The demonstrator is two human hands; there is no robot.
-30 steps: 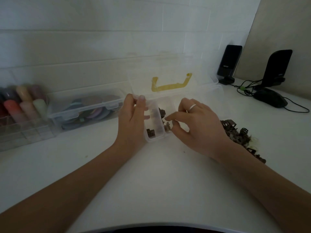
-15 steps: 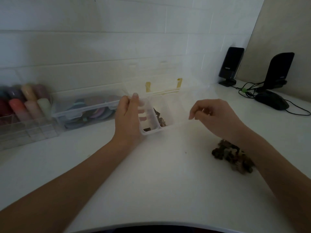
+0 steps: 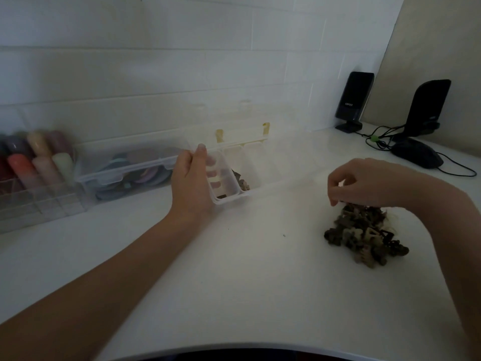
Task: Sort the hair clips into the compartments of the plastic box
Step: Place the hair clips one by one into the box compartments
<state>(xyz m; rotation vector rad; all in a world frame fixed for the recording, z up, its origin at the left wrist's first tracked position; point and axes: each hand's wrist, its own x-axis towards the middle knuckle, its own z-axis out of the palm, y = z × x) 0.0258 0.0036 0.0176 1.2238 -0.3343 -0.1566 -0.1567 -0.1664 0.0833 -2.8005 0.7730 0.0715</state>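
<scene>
Right, the clear plastic box (image 3: 256, 175) sits just above the middle of the frame on the white table (image 3: 234, 282), long axis running from its near-left end up toward the right, lid open and leaning back toward the tiled wall (image 3: 182, 61) with two yellow latch tabs showing at its top edge. It's see-through and pale, split by thin walls into compartments; the left end compartment shows something dark low at its near wall, the one beside it holds a few small brown clips, and the ones further right are too faint to read.

The left hand (image 3: 191, 183) grips that left end, thumb up over the rim, fingers (image 3: 212, 174) wrapped inside the end compartment and seen through the plastic, clamped on the wall.

Over at centre right, the right hand (image 3: 369, 182) hovers on top of the pile of hair clips (image 3: 364, 234), fingers bunched together and pointing down, tips touching the top of the heap; whether they've pinched a clip I cannot tell. The pile is a tangled mound of small brown, olive and black claw clips, well apart from the box.
</scene>
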